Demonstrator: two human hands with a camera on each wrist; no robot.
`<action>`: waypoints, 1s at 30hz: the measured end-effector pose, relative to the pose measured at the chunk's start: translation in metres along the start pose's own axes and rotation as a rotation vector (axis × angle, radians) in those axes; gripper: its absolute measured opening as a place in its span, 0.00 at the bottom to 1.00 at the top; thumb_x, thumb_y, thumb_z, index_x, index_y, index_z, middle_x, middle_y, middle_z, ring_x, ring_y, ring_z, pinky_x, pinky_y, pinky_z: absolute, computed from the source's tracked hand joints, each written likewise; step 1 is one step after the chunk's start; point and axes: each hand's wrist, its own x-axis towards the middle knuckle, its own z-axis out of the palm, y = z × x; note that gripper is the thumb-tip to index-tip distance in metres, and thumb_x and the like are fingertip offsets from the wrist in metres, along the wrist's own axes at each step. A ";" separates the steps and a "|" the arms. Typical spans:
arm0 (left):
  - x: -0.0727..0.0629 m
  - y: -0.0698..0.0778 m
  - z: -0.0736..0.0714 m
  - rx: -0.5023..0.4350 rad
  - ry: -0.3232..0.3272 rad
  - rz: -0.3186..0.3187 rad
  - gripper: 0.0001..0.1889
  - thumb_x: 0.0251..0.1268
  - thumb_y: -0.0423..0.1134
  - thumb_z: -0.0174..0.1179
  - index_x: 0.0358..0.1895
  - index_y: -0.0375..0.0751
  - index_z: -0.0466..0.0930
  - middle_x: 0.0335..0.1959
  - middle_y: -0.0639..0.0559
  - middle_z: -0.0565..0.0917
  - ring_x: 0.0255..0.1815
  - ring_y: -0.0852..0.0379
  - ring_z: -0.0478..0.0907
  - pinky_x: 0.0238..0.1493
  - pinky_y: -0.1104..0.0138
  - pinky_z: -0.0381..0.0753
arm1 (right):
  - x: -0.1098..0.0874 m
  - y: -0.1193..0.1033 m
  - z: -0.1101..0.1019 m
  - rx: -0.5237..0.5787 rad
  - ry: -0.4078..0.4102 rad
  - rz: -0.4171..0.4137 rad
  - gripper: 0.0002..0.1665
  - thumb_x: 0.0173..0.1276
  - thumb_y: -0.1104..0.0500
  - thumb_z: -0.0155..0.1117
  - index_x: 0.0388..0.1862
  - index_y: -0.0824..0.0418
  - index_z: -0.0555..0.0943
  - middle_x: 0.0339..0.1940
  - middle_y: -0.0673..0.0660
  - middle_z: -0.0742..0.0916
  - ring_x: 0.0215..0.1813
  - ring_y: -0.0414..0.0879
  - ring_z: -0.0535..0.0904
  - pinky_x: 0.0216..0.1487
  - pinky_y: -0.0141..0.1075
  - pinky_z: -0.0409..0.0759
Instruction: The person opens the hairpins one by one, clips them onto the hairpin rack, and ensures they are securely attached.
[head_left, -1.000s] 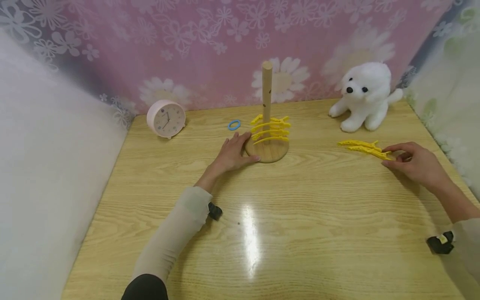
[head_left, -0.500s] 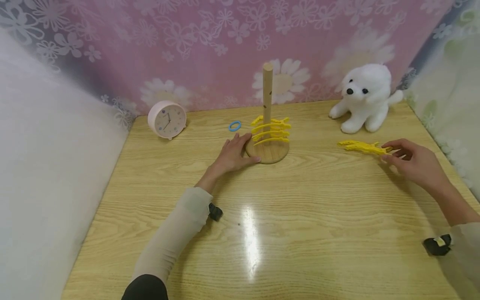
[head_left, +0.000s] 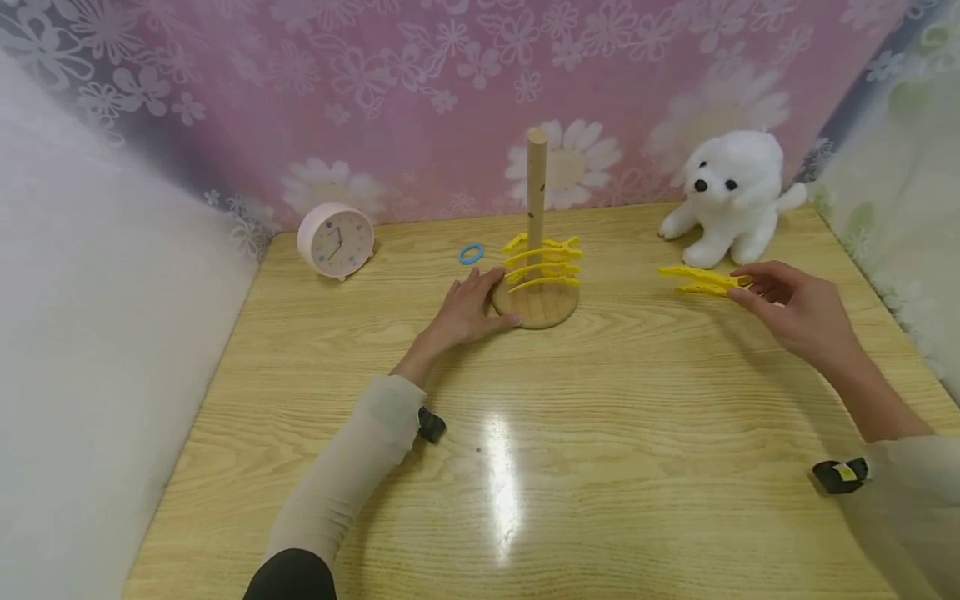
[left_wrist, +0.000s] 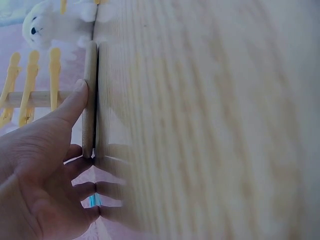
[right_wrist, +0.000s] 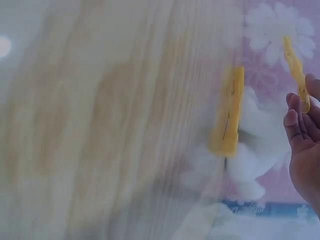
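A round wooden stand [head_left: 543, 312] with an upright post carries several yellow hair clips [head_left: 551, 254], stacked around the post's lower part. My left hand [head_left: 467, 308] holds the stand's base at its left edge, thumb at the front and fingers spread behind; the left wrist view shows the thumb [left_wrist: 76, 102] against the base. To the right, my right hand [head_left: 798, 308] pinches the end of a yellow hair clip [right_wrist: 294, 65] between thumb and fingers, raised off the table. Another yellow hair clip [right_wrist: 232, 112] lies on the table just below it.
A blue ring [head_left: 471, 253] lies behind my left hand. At the back left stands a pink alarm clock [head_left: 337, 240]. A white plush dog [head_left: 731, 196] sits at the back right, close behind my right hand. Floral-patterned cloth [head_left: 420, 108] rises along the table's back edge.
My right hand has lifted one hair clip off the table and moved left and slightly away with it. The other clip stays lying there. My left hand keeps its place on the stand.
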 end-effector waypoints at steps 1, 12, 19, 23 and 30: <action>0.000 0.000 0.000 -0.001 -0.001 0.001 0.50 0.68 0.64 0.65 0.86 0.50 0.50 0.85 0.48 0.56 0.87 0.46 0.38 0.85 0.50 0.34 | 0.001 -0.002 0.003 0.009 0.011 -0.015 0.18 0.74 0.54 0.71 0.57 0.61 0.86 0.33 0.30 0.82 0.32 0.25 0.76 0.25 0.23 0.71; 0.002 0.002 -0.001 0.015 -0.003 0.000 0.51 0.68 0.66 0.64 0.86 0.51 0.49 0.85 0.49 0.55 0.87 0.47 0.38 0.85 0.50 0.34 | 0.017 -0.033 0.021 0.071 0.139 -0.118 0.14 0.70 0.59 0.75 0.53 0.61 0.88 0.30 0.34 0.83 0.30 0.25 0.77 0.33 0.15 0.72; 0.001 0.003 -0.001 0.020 -0.002 -0.007 0.50 0.69 0.65 0.64 0.86 0.50 0.50 0.85 0.48 0.56 0.87 0.47 0.38 0.85 0.50 0.35 | 0.031 -0.052 0.032 0.103 0.174 -0.129 0.15 0.69 0.58 0.75 0.52 0.61 0.89 0.32 0.35 0.84 0.31 0.29 0.78 0.33 0.17 0.72; 0.000 0.003 0.000 0.017 -0.006 -0.006 0.50 0.69 0.65 0.64 0.86 0.50 0.50 0.85 0.48 0.56 0.87 0.47 0.38 0.85 0.50 0.35 | 0.037 -0.062 0.038 0.115 0.172 -0.126 0.14 0.69 0.59 0.75 0.52 0.61 0.89 0.31 0.35 0.84 0.31 0.28 0.79 0.32 0.18 0.73; -0.001 0.003 -0.001 0.018 0.001 -0.003 0.49 0.69 0.65 0.63 0.85 0.50 0.51 0.85 0.48 0.56 0.87 0.46 0.39 0.85 0.49 0.35 | 0.045 -0.080 0.045 0.142 0.214 -0.112 0.12 0.67 0.60 0.77 0.49 0.59 0.91 0.31 0.36 0.86 0.32 0.25 0.80 0.30 0.18 0.72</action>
